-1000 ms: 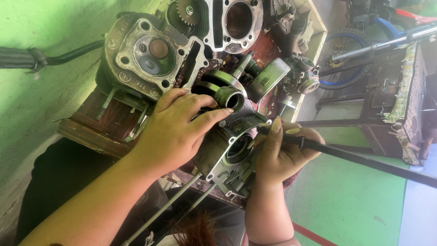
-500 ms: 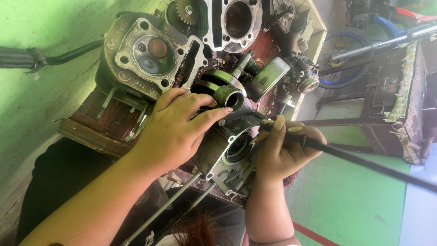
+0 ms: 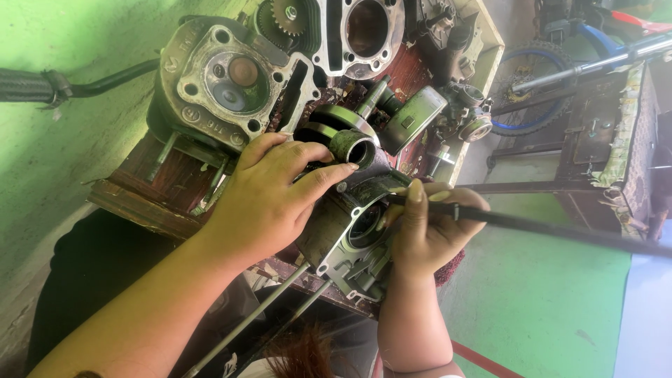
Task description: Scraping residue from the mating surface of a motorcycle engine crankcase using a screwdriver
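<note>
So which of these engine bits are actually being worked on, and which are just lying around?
In hand:
left hand steadying the crankcase half
right hand holding the long black rod

Lying about:
cylinder head
cylinder block
sprocket
wooden tray

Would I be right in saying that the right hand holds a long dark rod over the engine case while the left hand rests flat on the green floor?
Not quite. The head view shows the left hand gripping the engine case, its fingers beside the crankshaft, not flat on the floor. The right hand does hold the long dark rod over the case.
</note>
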